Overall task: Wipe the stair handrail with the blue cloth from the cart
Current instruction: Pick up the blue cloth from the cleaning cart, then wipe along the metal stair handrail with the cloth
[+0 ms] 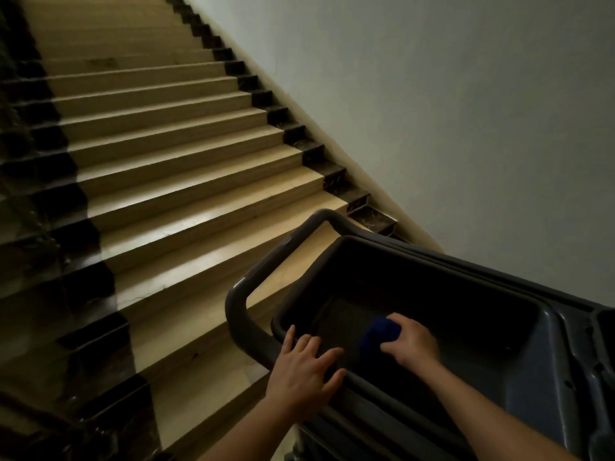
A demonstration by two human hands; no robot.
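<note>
A dark grey plastic cart [466, 271] with a deep top tray stands at the foot of the stairs, lower right. Inside the tray lies a bunched blue cloth [376, 334]. My right hand [412, 341] is down in the tray with its fingers closed around the cloth. My left hand [303, 371] rests flat on the near rim of the tray, fingers spread. The cart's curved push handle [266, 271] loops out to the left of the tray. No handrail shows clearly in this view.
A flight of beige stone stairs [173, 181] with dark marble borders climbs up and away on the left. A plain pale wall [449, 111] runs along the right side of the stairs. The lower left corner is dark and hard to read.
</note>
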